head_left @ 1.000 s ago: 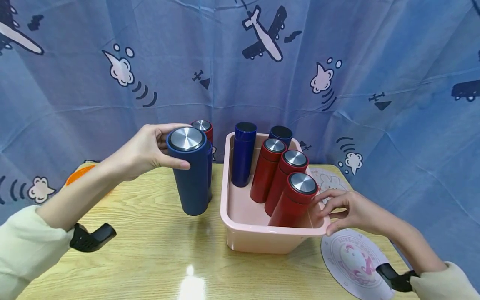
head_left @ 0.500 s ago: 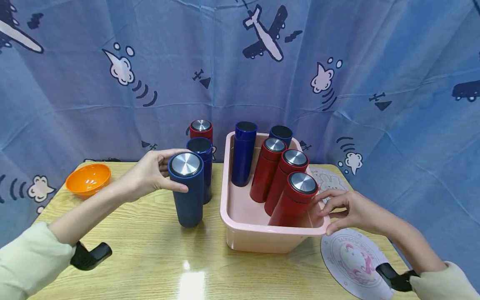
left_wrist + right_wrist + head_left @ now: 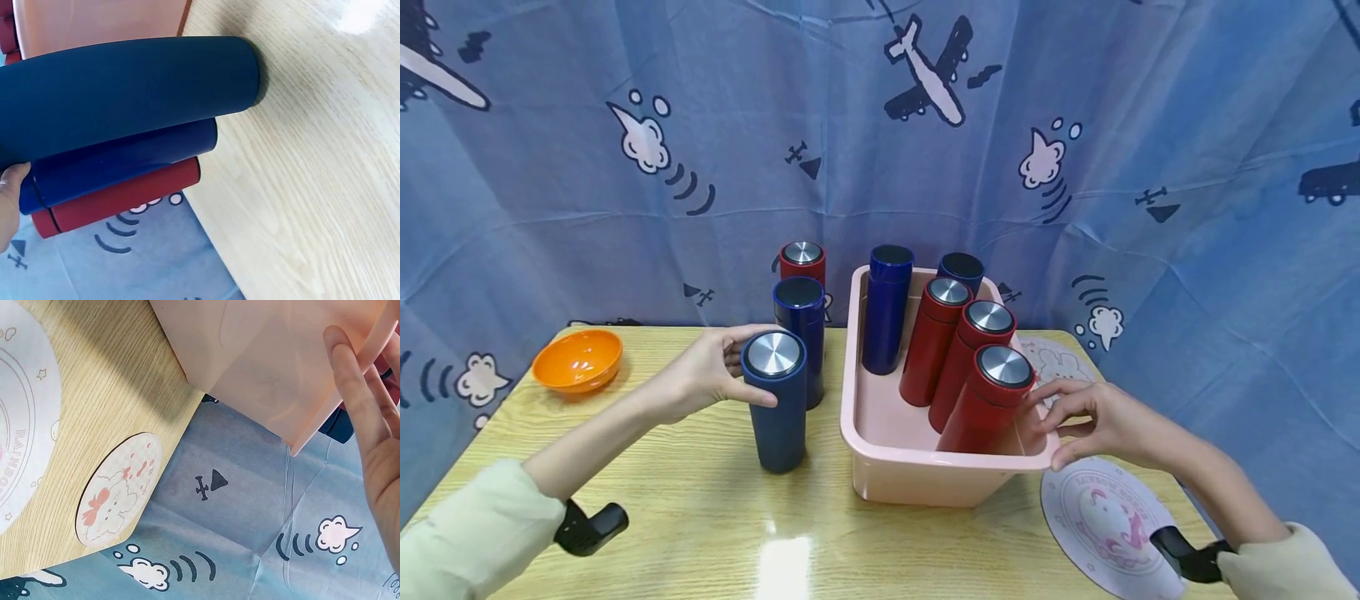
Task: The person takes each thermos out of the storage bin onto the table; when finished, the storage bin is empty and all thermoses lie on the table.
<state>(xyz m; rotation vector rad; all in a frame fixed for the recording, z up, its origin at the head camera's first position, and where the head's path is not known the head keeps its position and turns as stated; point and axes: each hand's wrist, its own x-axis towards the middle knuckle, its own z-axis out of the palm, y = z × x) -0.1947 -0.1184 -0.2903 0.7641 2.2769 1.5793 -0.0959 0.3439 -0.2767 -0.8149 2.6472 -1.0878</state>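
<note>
The left hand (image 3: 711, 372) is curled around the upper part of a dark blue flask (image 3: 777, 402), thumb in front and fingers behind. The flask stands upright on the wooden table (image 3: 700, 517), just left of the pink plastic bin (image 3: 895, 467). Directly behind it stand a second blue flask (image 3: 800, 321) and, farther back, a red flask (image 3: 802, 260); the left wrist view shows these three lying close side by side. The right hand (image 3: 1093, 421) holds the near right corner of the bin rim, thumb outside and fingers over the edge. The bin contains three red flasks (image 3: 973, 367) leaning in a row and two blue flasks (image 3: 886, 308) at the rear. An orange bowl (image 3: 577, 360) sits at the far left of the table. Two round printed coasters (image 3: 1105, 521) lie to the right of the bin.
</note>
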